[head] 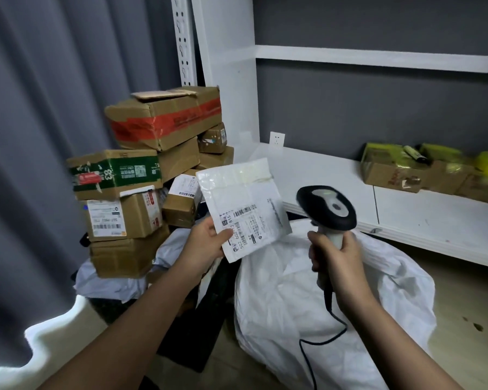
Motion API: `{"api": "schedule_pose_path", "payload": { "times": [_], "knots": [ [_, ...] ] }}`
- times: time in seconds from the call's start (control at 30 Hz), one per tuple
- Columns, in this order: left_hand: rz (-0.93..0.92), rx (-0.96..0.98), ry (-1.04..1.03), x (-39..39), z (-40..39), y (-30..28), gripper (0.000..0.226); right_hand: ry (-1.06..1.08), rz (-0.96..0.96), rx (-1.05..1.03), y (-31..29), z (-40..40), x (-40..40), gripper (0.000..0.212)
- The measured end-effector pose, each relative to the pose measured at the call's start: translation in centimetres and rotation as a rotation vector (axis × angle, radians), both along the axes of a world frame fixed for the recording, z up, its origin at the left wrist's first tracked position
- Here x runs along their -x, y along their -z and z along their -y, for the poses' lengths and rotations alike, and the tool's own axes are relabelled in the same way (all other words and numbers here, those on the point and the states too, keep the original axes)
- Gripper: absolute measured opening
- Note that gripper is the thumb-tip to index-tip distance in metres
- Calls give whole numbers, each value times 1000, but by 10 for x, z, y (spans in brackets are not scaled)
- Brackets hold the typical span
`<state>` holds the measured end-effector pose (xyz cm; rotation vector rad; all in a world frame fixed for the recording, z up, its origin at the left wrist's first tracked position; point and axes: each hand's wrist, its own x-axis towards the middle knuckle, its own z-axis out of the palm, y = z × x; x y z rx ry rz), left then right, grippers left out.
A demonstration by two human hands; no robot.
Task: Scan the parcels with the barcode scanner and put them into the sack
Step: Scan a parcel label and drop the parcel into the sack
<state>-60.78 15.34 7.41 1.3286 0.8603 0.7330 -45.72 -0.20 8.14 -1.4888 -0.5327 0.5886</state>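
My left hand [206,243] pinches the lower left corner of a flat white mailer parcel [243,198], held up with its barcode label facing me. My right hand [335,257] grips the handle of a black and grey barcode scanner [326,206], whose head sits just right of the parcel at about the same height. The scanner's black cable hangs down over the sack. A white woven sack [307,305] lies on the floor below both hands, its mouth under the parcel.
A stack of cardboard boxes [141,175] rises at the left against a grey curtain, with grey mailer bags at its foot. A white shelf unit [406,204] runs along the right, carrying brown boxes with yellow tape [434,170]. The floor is wooden.
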Motion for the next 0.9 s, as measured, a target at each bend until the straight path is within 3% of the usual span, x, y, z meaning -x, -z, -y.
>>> {"api": "schedule_pose_path", "payload": {
  "times": [0.17, 0.5, 0.9],
  "knots": [
    [34, 66, -42, -2, 0, -3, 30, -258, -92, 142, 4, 10, 22, 21],
    [-19, 17, -28, 0, 2, 0, 37, -309, -30, 202, 4, 18, 24, 32],
    [-69, 1, -32, -8, -3, 8, 36, -316, -1, 180, 1, 19, 19, 30]
  ]
}}
